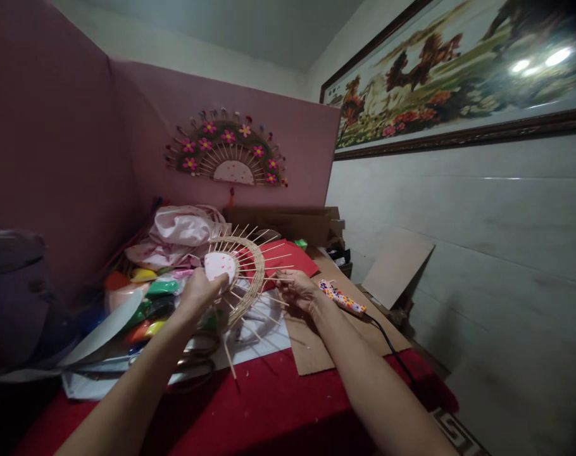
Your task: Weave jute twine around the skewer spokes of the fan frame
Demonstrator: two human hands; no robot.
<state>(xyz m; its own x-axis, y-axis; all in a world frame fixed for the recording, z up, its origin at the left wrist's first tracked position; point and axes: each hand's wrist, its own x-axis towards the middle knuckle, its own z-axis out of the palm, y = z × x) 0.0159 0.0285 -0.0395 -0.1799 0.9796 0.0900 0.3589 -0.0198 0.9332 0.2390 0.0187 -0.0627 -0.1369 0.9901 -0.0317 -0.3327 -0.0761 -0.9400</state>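
Observation:
My left hand [205, 288] grips a half-round fan frame [258, 269] by its white, pink-spotted centre piece [220, 265]. Thin wooden sticks fan out from that piece, crossed by a curved band of twisted cord. At the fan's right side, my right hand [295, 288] pinches with thumb and fingers around the outer end of one stick; anything smaller between the fingertips is too small to tell. Just right of this hand, a flower-patterned hot glue gun [341, 297] with a black cable lies on a cardboard sheet [311, 348].
A finished-looking flowered fan [228, 149] hangs on the pink panel [302, 139]. Pink satin cloth [183, 228] and colourful packets [162, 288] are heaped at left, with scissors [197, 361] nearby. Red sheets [292, 253] lie behind the fan frame. Red cloth [269, 392] covers the table.

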